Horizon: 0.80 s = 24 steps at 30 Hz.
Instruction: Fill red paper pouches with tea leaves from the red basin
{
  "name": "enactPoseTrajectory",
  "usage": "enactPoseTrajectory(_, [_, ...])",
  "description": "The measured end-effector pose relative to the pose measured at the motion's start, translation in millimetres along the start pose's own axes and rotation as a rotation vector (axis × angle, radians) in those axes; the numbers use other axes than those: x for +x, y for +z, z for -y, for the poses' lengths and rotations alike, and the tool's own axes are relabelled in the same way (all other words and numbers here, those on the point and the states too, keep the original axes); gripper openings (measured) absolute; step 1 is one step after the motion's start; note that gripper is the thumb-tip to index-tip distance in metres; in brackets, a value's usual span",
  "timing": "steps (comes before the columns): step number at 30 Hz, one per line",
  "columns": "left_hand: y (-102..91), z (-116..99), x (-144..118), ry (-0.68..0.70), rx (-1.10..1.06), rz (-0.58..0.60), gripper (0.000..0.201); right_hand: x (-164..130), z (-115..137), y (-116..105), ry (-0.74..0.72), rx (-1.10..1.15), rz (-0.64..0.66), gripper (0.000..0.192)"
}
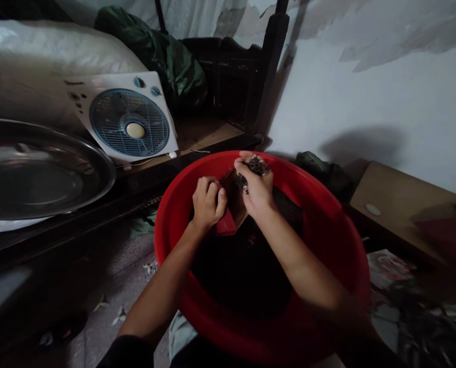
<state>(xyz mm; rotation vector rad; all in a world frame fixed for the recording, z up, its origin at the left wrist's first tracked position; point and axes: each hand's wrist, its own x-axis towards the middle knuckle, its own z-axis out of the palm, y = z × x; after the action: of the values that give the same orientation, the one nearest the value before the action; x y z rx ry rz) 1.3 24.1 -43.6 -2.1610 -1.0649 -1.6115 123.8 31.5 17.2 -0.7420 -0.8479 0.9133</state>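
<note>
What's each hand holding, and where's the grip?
Right hand cups a clump of dark leaves in its fingers. Left hand pinches the red packet at its top edge.

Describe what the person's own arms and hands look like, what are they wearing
Both forearms are bare from the wrists to near the elbows. Dark, seemingly black sleeves show only at the bottom edge of the picture. The left hand and right hand wear no gloves; no rings, watch or bracelet can be seen. The fingers have short, plain nails. Low light hides finer detail.
</note>
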Motion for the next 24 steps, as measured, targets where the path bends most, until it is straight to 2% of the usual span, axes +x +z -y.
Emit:
enactPoseTrajectory(2, [-0.5, 1, 1, -0.033, 0.014, 0.008, 0.015, 6, 0, -8, -0.007, -0.088, 0.062, 0.027])
enactPoseTrajectory(4, [-1.3, 2, 2, -0.072, 0.025, 0.007, 0.015, 14, -3, -25, -0.047, -0.147, 0.05, 0.028])
enactPoseTrajectory(6, [-2.5, 4, 2, -0.105, 0.029, -0.004, 0.015, 20, -15, -51, -0.094, -0.23, -0.034, 0.032])
enactPoseTrajectory(8, [-3.7, 6, 3, -0.129, 0.029, -0.014, 0.016, 20, -34, -86, -0.024, -0.446, -0.028, 0.04])
enactPoseTrajectory(9, [-4.2, 7, 4, -0.139, 0.028, -0.018, 0.016, 17, -46, -104, 0.069, -0.6, 0.042, 0.046])
enactPoseTrajectory(11, [-5.0, 8, 5, -0.152, 0.026, -0.027, 0.017, 2, -69, -138, 0.291, -0.863, 0.298, 0.053])
enactPoseTrajectory(14, [-5.3, 9, 6, -0.153, 0.021, -0.042, 0.017, -34, -92, -172, 0.525, -1.009, 0.659, 0.048])
enactPoseTrajectory(17, [-5.2, 9, 5, -0.143, 0.023, -0.047, 0.017, -73, -98, -180, 0.673, -1.04, 0.978, 0.052])
enactPoseTrajectory(21, [-5.2, 10, 5, -0.123, 0.029, -0.032, 0.017, -106, -86, -174, 0.775, -1.16, 1.347, 0.102])
enactPoseTrajectory(22, [-5.3, 10, 6, -0.123, 0.031, -0.028, 0.018, -111, -82, -174, 0.777, -1.178, 1.44, 0.103])
enactPoseTrajectory(24, [-5.5, 10, 6, -0.125, 0.035, -0.027, 0.019, -117, -74, -175, 0.754, -1.161, 1.555, 0.089])
